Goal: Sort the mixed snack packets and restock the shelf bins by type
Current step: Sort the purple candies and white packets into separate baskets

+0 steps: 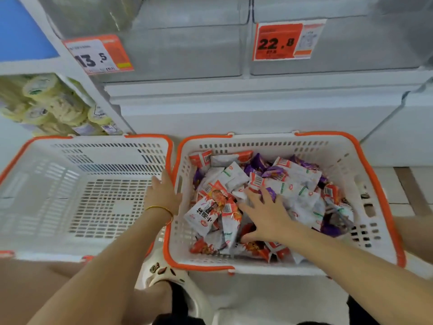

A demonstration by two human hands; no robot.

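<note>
The left hand (164, 195), fingers straight, rests against the right wall of the left basket (35, 184). Just right of it, the right hand (264, 216) lies spread flat on the snack packets (295, 181), heaped around it in the right basket (328, 134).

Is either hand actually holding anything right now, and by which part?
Nothing is clearly held. The right hand lies spread on the snack packets; the left hand rests by the basket rim, grip unclear.

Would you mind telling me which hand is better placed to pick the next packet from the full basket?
The right hand: it lies spread on the packets, while the left hand is over at the side of the empty basket.
</note>
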